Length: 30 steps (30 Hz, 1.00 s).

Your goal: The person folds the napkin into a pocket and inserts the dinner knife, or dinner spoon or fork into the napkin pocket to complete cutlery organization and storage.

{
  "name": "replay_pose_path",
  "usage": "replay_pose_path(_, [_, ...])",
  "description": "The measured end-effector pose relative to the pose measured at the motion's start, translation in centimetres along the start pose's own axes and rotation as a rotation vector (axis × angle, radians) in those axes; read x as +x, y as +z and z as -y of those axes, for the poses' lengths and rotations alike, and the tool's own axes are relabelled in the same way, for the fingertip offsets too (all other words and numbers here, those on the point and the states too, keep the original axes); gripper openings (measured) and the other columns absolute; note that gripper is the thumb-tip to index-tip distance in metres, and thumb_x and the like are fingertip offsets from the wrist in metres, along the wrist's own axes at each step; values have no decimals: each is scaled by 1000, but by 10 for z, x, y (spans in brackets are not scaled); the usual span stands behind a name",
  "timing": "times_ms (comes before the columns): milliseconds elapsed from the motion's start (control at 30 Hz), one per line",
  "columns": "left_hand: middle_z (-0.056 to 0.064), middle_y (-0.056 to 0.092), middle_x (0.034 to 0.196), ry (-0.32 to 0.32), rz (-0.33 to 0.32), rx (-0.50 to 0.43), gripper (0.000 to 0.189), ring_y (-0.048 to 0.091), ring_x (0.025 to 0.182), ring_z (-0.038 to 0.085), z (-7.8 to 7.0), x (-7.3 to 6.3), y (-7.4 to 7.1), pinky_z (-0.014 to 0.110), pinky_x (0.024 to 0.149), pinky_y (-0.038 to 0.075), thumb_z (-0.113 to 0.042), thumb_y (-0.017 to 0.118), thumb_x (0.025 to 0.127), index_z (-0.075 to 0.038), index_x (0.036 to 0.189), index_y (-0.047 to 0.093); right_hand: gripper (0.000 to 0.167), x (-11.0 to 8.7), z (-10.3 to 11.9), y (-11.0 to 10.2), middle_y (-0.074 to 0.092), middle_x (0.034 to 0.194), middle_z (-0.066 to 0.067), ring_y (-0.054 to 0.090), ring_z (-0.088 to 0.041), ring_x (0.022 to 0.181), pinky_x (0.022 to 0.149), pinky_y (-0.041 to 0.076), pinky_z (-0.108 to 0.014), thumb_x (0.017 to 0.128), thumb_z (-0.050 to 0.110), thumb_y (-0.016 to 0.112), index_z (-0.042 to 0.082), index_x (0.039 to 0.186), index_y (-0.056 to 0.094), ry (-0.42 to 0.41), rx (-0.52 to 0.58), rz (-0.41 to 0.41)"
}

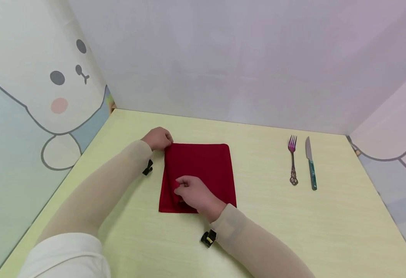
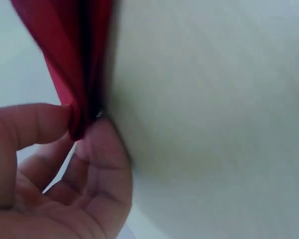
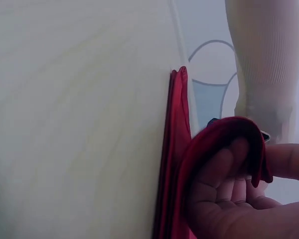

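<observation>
A dark red cloth napkin [image 1: 203, 162] lies folded in layers on the table, its left side partly lifted. At its far left corner my left hand [image 1: 158, 138] pinches the fabric between thumb and finger; in the left wrist view the gathered red cloth [image 2: 77, 89] hangs from those fingertips. Over the near left part, my right hand [image 1: 197, 194] holds an upper layer. The right wrist view shows that layer [image 3: 234, 124] curling over the right fingers, with the thumb against its edge. Beneath it, the stacked lower layers [image 3: 177, 104] rest on the table.
To the right lie a fork [image 1: 292, 158] with an ornate handle and a knife [image 1: 310, 164] with a green handle, side by side. The pale yellow table [image 1: 342, 231] meets a plain back wall [image 1: 241, 65]. Cartoon-printed panels [image 1: 22, 127] stand at both sides.
</observation>
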<state>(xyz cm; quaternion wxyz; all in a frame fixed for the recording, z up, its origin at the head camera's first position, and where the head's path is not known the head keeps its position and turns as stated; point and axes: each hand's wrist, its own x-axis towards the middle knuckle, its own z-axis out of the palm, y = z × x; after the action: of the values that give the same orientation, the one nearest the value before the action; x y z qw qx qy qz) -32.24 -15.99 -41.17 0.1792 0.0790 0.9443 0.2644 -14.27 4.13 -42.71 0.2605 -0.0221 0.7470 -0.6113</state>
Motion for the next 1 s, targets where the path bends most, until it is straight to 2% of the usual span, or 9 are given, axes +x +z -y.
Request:
replay_pose_path(67, [9, 68, 96, 1, -18, -10, 14, 59, 87, 25, 0, -1, 1, 38, 81, 51, -8, 62, 96, -4, 101, 73, 28, -1, 0, 1, 65, 102, -5, 64, -22, 87, 83, 53, -36, 100, 11, 62, 4, 127, 66, -9, -41, 1])
replay_pose_path(100, [10, 69, 100, 2, -27, -14, 13, 60, 90, 26, 0, -1, 2, 39, 82, 51, -8, 64, 95, -4, 103, 73, 27, -1, -1, 1, 65, 102, -4, 64, -21, 87, 82, 53, -35, 100, 10, 62, 5, 126, 67, -9, -51, 1])
replay_pose_path(167, [9, 68, 99, 6, -49, -22, 9, 59, 89, 26, 0, -2, 3, 38, 80, 51, -9, 68, 94, -4, 100, 73, 25, -2, -2, 2, 65, 102, -4, 63, -20, 86, 79, 52, -33, 100, 10, 61, 6, 124, 67, -14, -62, -1])
replay_pose_path(300, [9, 70, 100, 12, -83, -60, 9, 59, 91, 26, -2, -6, 2, 38, 78, 51, -12, 71, 94, -6, 100, 75, 32, -5, -2, 1, 63, 101, -5, 57, -18, 82, 71, 47, -30, 100, 11, 59, 4, 131, 64, -17, -43, -25])
replay_pose_path(400, [8, 70, 100, 15, -83, -78, 10, 58, 93, 27, -2, -7, 3, 38, 80, 50, -14, 72, 95, -7, 100, 76, 35, -7, -2, 0, 62, 100, -6, 52, -17, 76, 66, 43, -30, 99, 10, 58, 3, 133, 63, -21, -33, -46])
replay_pose_path(667, [6, 70, 92, 19, -62, -65, 8, 59, 92, 26, 2, -7, 6, 38, 82, 50, -15, 72, 95, -8, 96, 77, 31, -8, 1, 2, 61, 100, -2, 56, -16, 83, 74, 48, -32, 100, 10, 59, 5, 130, 64, -78, -189, 11])
replay_pose_path(767, [6, 71, 91, 17, -57, -58, 8, 59, 91, 26, 2, -6, 7, 38, 82, 50, -14, 72, 95, -8, 96, 77, 34, -9, 4, 2, 62, 108, -1, 57, -17, 91, 81, 50, -34, 99, 10, 58, 5, 132, 63, -93, -288, 48])
replay_pose_path(833, [6, 71, 91, 16, -57, -40, 8, 59, 91, 26, 2, -5, 7, 38, 82, 50, -14, 72, 95, -8, 95, 77, 36, -8, 7, 3, 62, 115, 0, 57, -15, 96, 85, 50, -33, 99, 11, 58, 5, 135, 62, -106, -401, 100])
replay_pose_path(1000, [5, 69, 90, 18, -55, -3, 7, 58, 90, 26, 0, -2, 8, 38, 81, 50, -13, 71, 95, -9, 93, 76, 37, -8, 19, 4, 61, 121, 4, 55, -7, 101, 88, 49, -23, 101, 17, 62, 9, 136, 63, -240, -834, 284])
